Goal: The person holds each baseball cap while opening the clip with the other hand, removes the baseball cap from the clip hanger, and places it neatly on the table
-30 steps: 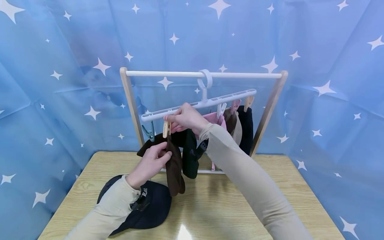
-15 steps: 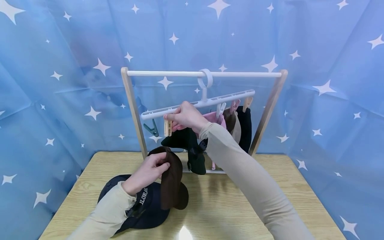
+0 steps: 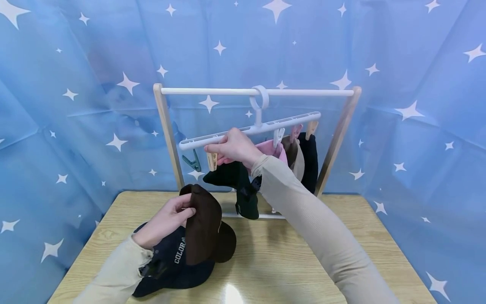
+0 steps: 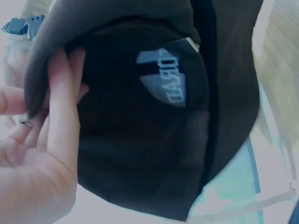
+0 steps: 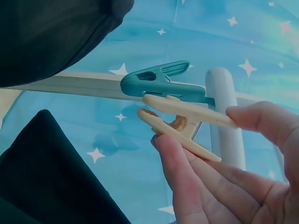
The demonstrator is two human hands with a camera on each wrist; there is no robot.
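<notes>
The brown cap [image 3: 203, 223] is off the hanger [image 3: 282, 124], its edge pinched by the left hand [image 3: 167, 217], just over the navy cap [image 3: 195, 276] lying on the counter [image 3: 288, 270]. The right hand [image 3: 237, 147] squeezes the beige clip [image 3: 212, 161], its jaws parted and holding nothing; the teal clip [image 3: 194, 162] beside it is bare too. By the look of it, unclipping this cap is done and laying it down remains. Dark green [image 3: 247, 204], pink [image 3: 266, 147], brown-and-beige [image 3: 299, 166] and black caps [image 3: 310, 164] still hang.
</notes>
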